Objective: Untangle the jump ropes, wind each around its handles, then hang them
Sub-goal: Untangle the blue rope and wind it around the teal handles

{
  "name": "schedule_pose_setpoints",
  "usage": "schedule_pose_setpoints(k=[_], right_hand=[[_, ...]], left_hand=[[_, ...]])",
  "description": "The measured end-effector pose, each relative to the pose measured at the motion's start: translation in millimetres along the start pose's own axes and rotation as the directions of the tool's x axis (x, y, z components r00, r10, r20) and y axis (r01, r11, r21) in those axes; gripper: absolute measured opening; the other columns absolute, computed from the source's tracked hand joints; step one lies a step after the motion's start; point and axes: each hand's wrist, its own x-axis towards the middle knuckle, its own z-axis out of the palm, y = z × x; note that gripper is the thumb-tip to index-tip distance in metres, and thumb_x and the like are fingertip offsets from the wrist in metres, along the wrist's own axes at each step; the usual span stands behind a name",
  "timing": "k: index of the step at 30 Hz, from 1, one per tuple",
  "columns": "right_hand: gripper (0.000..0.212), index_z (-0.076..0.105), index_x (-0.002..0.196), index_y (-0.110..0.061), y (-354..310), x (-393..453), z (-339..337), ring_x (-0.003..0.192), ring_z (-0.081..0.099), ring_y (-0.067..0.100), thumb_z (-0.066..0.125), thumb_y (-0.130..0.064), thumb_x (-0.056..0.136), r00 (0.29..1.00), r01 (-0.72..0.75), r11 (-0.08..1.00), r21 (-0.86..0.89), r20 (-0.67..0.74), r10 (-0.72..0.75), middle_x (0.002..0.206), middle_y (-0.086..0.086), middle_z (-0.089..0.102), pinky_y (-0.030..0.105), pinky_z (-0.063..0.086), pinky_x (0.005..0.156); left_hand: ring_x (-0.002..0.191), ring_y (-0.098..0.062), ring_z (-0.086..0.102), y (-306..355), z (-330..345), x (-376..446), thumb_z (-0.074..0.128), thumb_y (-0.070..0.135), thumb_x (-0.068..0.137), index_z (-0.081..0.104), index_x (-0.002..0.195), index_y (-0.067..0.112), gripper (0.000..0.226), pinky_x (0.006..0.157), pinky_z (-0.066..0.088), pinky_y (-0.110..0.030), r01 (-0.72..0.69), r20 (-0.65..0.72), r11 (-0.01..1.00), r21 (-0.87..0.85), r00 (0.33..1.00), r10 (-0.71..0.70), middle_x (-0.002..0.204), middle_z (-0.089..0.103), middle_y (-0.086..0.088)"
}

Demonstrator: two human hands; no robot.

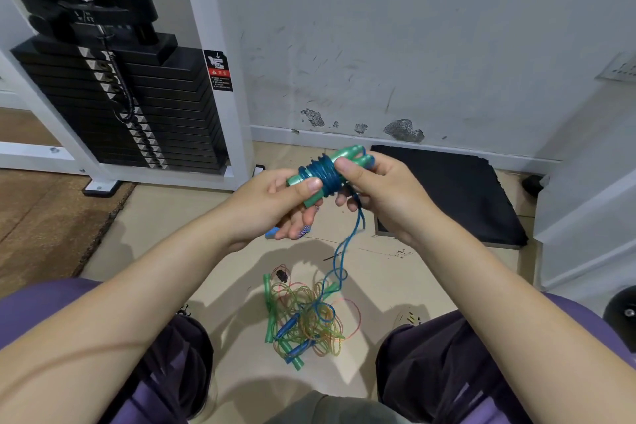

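Above the beige floor [213, 224], the green handles [347, 153] are gripped by both the left hand [275, 203] and the right hand [382, 193]; the blue rope [318, 174] should be wound tightly (loose end [347, 244] kept free of the pile [306, 317]).

Glossy translucent plastic rope [321, 175]

Gym: weight stack [137, 107], jump ropes [306, 320]

We see a beige floor [165, 234]; a tangled pile of jump ropes [304, 318] lies on it; a black mat [457, 196] sits by the wall.
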Motion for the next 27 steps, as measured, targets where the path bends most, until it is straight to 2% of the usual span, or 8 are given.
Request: schedule_pose_setpoints(k=[4, 6, 9, 12, 14, 17, 22, 27], right_hand=[[0.023, 0.069, 0.106, -0.016, 5.1, 1.4, 2.1, 0.049, 0.042, 0.013, 0.07, -0.022, 0.085, 0.996, -0.055, 0.998, 0.041, 0.076, 0.052, 0.074, 0.002, 0.061, 0.022, 0.031, 0.048], [0.024, 0.069, 0.114, -0.017, 9.4, -0.2, 3.9, 0.048, 0.033, 0.012, 0.067, -0.015, 0.09, 0.995, -0.094, 0.993, -0.071, 0.033, 0.096, 0.061, -0.001, 0.05, 0.02, 0.027, 0.046], [0.014, 0.074, 0.101, -0.014, 13.5, -4.7, 12.6, 0.048, 0.026, 0.007, 0.063, -0.019, 0.094, 0.999, -0.039, 0.94, -0.339, -0.004, 0.04, 0.054, -0.008, 0.035, 0.015, 0.023, 0.044], [0.019, 0.07, 0.084, -0.009, 10.3, -7.1, 21.6, 0.05, 0.03, 0.005, 0.062, -0.022, 0.095, 0.997, 0.073, 0.818, -0.571, 0.013, -0.08, 0.053, -0.008, 0.038, 0.02, 0.027, 0.05], [0.027, 0.065, 0.081, -0.004, 6.6, -9.2, 23.8, 0.056, 0.036, 0.012, 0.061, -0.027, 0.095, 0.988, 0.148, 0.7, -0.699, 0.077, -0.132, 0.06, 0.006, 0.046, 0.032, 0.033, 0.056], [0.027, 0.065, 0.083, -0.005, 0.5, -12.7, 22.7, 0.061, 0.046, 0.025, 0.059, -0.028, 0.096, 0.964, 0.251, 0.519, -0.817, 0.164, -0.208, 0.063, 0.009, 0.053, 0.04, 0.043, 0.062], [0.018, 0.072, 0.093, -0.014, -11.5, -14.6, 11.4, 0.076, 0.058, 0.023, 0.061, -0.028, 0.094, 0.935, 0.337, 0.405, -0.85, 0.252, -0.251, 0.08, 0.0, 0.065, 0.042, 0.049, 0.069], [0.011, 0.072, 0.075, -0.015, -13.3, -8.3, -0.5, 0.064, 0.051, 0.011, 0.081, -0.021, 0.077, 0.978, 0.204, 0.662, -0.721, 0.118, -0.172, 0.071, 0.005, 0.061, 0.031, 0.044, 0.064]], left_hand=[[0.04, -0.012, 0.047, -0.5, -3.2, 4.9, 0.055, 0.035, 0.099, 0.057, 0.091, 0.004, 0.032, 0.035, 0.033, -0.018, -0.032, -0.171, 0.992, -0.119, 0.985, 0.011, 0.061, 0.057, -0.002], [0.04, -0.011, 0.047, 0.6, -10.6, 7.8, 0.052, 0.033, 0.101, 0.059, 0.089, 0.004, 0.032, 0.035, 0.032, -0.018, -0.031, -0.295, 0.988, -0.154, 0.955, -0.016, 0.06, 0.057, -0.001], [0.04, -0.011, 0.047, 2.5, -24.7, 8.7, 0.054, 0.035, 0.1, 0.06, 0.087, 0.007, 0.032, 0.035, 0.033, -0.018, -0.029, -0.425, 0.98, -0.195, 0.903, -0.058, 0.06, 0.058, -0.001], [0.041, -0.011, 0.049, 1.2, -30.6, 8.7, 0.056, 0.035, 0.1, 0.06, 0.086, 0.007, 0.032, 0.036, 0.034, -0.019, 0.005, -0.466, 0.98, -0.199, 0.879, -0.099, 0.06, 0.059, -0.002], [0.041, -0.013, 0.048, -1.4, -28.3, 9.0, 0.056, 0.033, 0.1, 0.059, 0.084, 0.007, 0.031, 0.036, 0.034, -0.02, 0.047, -0.476, 0.986, -0.162, 0.872, -0.119, 0.061, 0.058, -0.004], [0.037, -0.014, 0.043, -5.0, -22.8, 9.0, 0.058, 0.028, 0.099, 0.057, 0.077, 0.009, 0.029, 0.037, 0.032, -0.021, 0.132, -0.477, 0.99, 0.042, 0.874, -0.096, 0.059, 0.057, -0.006], [0.041, -0.016, 0.046, 0.0, -22.8, 1.4, 0.062, 0.028, 0.097, 0.058, 0.074, 0.013, 0.028, 0.039, 0.037, -0.022, 0.243, -0.162, 0.861, 0.447, 0.968, -0.189, 0.056, 0.059, -0.002], [0.045, -0.015, 0.051, 4.3, -16.0, -6.3, 0.064, 0.03, 0.095, 0.06, 0.083, 0.005, 0.028, 0.049, 0.043, -0.024, 0.179, 0.123, 0.842, 0.509, 0.953, -0.277, 0.061, 0.062, -0.002]])
